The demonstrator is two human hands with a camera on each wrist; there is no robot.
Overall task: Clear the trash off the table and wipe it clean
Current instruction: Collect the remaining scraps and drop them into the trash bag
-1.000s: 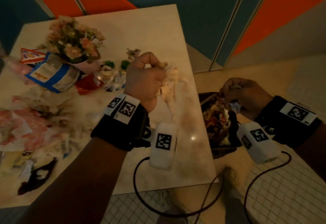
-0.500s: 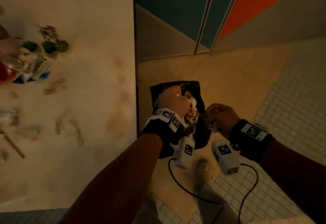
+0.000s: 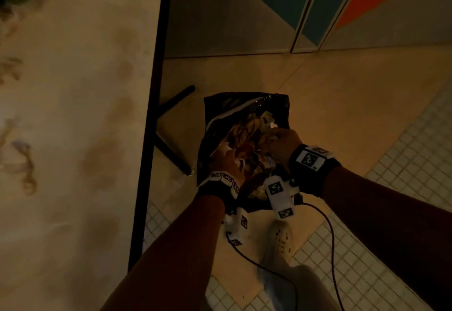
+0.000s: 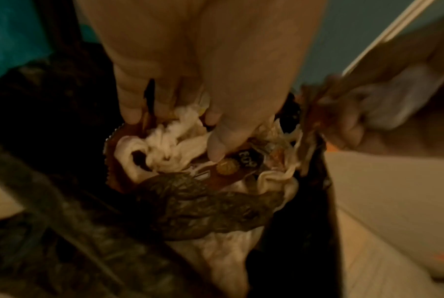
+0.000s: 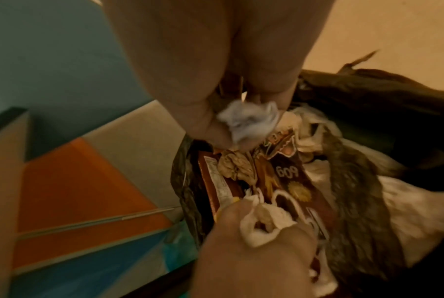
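A black trash bag (image 3: 244, 105) stands open on the floor just right of the table (image 3: 73, 90). It is full of wrappers and paper, with a brown snack wrapper (image 5: 287, 177) on top. My left hand (image 3: 228, 163) is down inside the bag's mouth, its fingers curled round a crumpled white tissue (image 4: 164, 145). At the bag's right rim my right hand (image 3: 281, 144) grips the black plastic together with a small greyish-white paper wad (image 5: 248, 121).
The tabletop carries brown smears (image 3: 124, 68) and blurred scraps (image 3: 22, 161) near its left side. Its dark edge and a black leg (image 3: 171, 149) run beside the bag. My shoe (image 3: 281, 239) and trailing cables (image 3: 330, 237) lie on the tiled floor below.
My left hand carried the white tissue off the table, rightwards and down into the bag. My view swung from the tabletop to the floor. The right hand kept its grip on the bag's rim.
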